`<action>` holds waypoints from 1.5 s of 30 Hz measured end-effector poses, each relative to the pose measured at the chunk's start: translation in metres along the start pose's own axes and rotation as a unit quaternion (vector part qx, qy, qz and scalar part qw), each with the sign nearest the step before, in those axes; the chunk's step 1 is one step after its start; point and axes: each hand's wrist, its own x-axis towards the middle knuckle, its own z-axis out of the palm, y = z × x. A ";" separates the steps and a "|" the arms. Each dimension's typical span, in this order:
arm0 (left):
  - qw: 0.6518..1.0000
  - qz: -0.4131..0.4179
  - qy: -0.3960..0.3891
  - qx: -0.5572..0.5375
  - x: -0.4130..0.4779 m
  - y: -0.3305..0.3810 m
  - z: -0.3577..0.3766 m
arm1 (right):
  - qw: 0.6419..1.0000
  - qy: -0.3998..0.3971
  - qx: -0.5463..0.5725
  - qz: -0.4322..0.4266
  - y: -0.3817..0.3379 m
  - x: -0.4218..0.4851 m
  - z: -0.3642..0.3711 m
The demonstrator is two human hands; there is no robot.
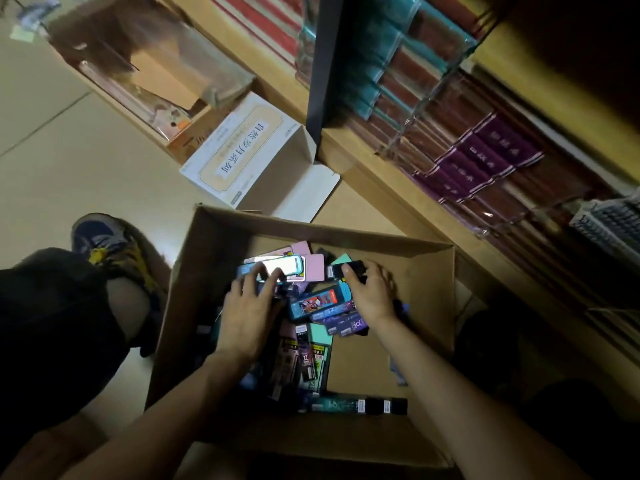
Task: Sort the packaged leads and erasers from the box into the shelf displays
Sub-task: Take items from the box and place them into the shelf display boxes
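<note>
An open cardboard box (429,292) sits on the floor below me, holding several small packs of leads and erasers in pink, teal, purple and black. My left hand (247,306) lies over the left of the pile, its fingers touching a shiny white-fronted pack (277,265). My right hand (372,292) is on the right of the pile, fingers curled around a small black pack (351,268). A blue pack with a cartoon picture (320,303) lies between the hands. The shelf displays (460,157) rise at the right, filled with red, teal and purple packs.
A white open carton with printed lettering (242,154) lies on the floor just beyond the box. A low wooden shelf (156,84) with clear-wrapped items runs along the back left. My knee and shoe (104,244) are left of the box.
</note>
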 end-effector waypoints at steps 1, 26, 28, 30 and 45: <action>1.000 0.012 0.007 0.003 0.005 -0.003 -0.005 | 1.000 -0.002 -0.004 -0.005 0.000 0.000 0.001; 0.956 0.005 -0.178 -0.234 0.056 -0.024 -0.036 | 0.963 -0.226 0.147 -0.021 -0.005 0.006 -0.018; 0.956 0.012 -0.190 -0.224 0.059 -0.022 -0.040 | 0.957 -0.245 0.153 -0.010 -0.006 0.005 -0.020; 0.955 0.015 -0.200 -0.220 0.061 -0.021 -0.044 | 0.956 -0.244 0.160 -0.010 -0.008 0.004 -0.022; 0.833 -0.069 -0.166 -0.523 0.010 0.015 -0.049 | 0.979 -0.116 0.157 -0.057 0.015 -0.035 -0.091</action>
